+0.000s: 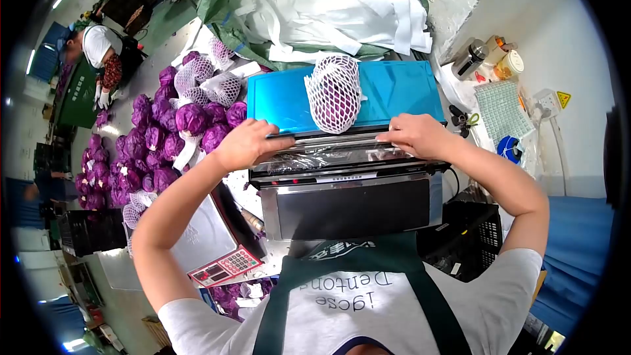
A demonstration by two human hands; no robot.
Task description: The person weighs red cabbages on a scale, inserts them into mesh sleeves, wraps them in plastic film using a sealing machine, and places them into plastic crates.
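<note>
Clear film [328, 156] between left hand [253, 145], right hand [420, 136]; netted cabbage [334, 95] beyond; can't tell if grip closed.

A steel-and-glass flask [469, 59] stands near a yellow-topped tub [510, 64], both close to the right-hand wall. A green-checked cloth [503, 108] lies below them, with a small blue item [509, 149] (too unclear to name) at its lower corner. A yellow warning triangle [563, 98] marks the wall beside a white socket [546, 104]. Blue curtain [575, 250] hangs lower right; far left, a blue-capped person [102, 45] wears white gloves [103, 100].
</note>
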